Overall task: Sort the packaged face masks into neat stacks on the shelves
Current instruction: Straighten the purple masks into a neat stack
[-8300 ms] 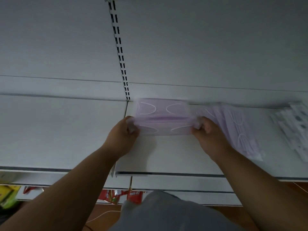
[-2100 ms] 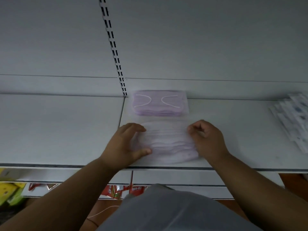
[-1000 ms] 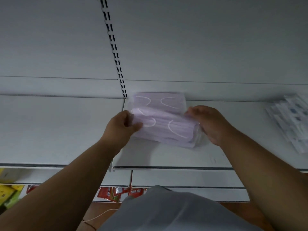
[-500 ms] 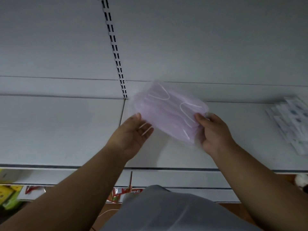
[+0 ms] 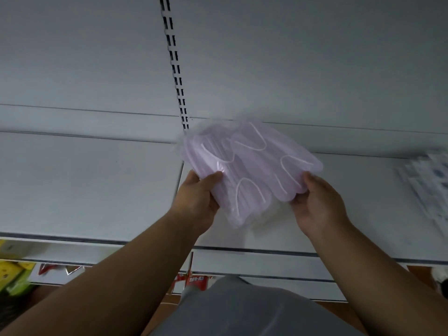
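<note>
A bundle of purple face mask packs (image 5: 249, 170) with white ear loops is held tilted above the white shelf (image 5: 339, 214). My left hand (image 5: 198, 200) grips its left edge, thumb on top. My right hand (image 5: 317, 204) holds its right edge, thumb on top and fingers underneath. The bundle hides the spot at the back of the shelf where another purple stack lay earlier. The packs look fanned and blurred.
A loose pile of white packaged masks (image 5: 429, 185) lies at the shelf's right end. A slotted upright (image 5: 177, 69) runs down the back wall. The left shelf board (image 5: 84, 180) is bare. Lower shelves show red tags (image 5: 194, 280) and yellow-green goods (image 5: 14, 277).
The purple packs were gathered off the shelf front and lifted. Over the last half second both hands closed on the bundle's edges and tilted it up toward the back wall.
</note>
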A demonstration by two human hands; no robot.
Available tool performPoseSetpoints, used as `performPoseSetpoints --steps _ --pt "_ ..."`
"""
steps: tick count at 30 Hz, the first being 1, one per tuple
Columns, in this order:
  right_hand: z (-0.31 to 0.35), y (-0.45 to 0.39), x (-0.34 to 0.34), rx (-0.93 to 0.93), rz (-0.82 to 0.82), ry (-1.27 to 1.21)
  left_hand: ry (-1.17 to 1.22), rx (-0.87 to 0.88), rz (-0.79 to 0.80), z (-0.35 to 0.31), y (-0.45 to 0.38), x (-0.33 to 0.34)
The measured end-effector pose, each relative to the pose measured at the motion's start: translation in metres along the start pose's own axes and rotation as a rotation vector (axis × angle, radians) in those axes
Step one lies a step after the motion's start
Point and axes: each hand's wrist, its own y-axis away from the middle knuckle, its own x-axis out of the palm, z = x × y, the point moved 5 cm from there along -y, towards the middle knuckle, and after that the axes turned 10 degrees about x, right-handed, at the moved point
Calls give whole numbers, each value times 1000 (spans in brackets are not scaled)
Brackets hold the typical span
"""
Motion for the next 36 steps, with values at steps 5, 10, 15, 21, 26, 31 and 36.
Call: performPoseSetpoints --steps 5,10,15,21,26,31,36 --pt "-4 -3 0 42 -10 -48 -49 13 40 -4 2 -2" --pt "16 -4 5 58 153 -96 -166 23 155 -17 4 -2" --pt "33 -9 19 38 368 335 -466 -130 356 -29 -10 -2" --pt "32 -17 37 76 490 699 -788 -279 580 -46 -12 14" --pt "19 -26 30 105 432 787 -922 -326 639 -43 -14 17" --pt "14 -19 22 233 547 637 -1145 -161 699 -45 -14 25" --pt "15 -14 23 44 451 677 -1153 -40 689 -48 -13 33"
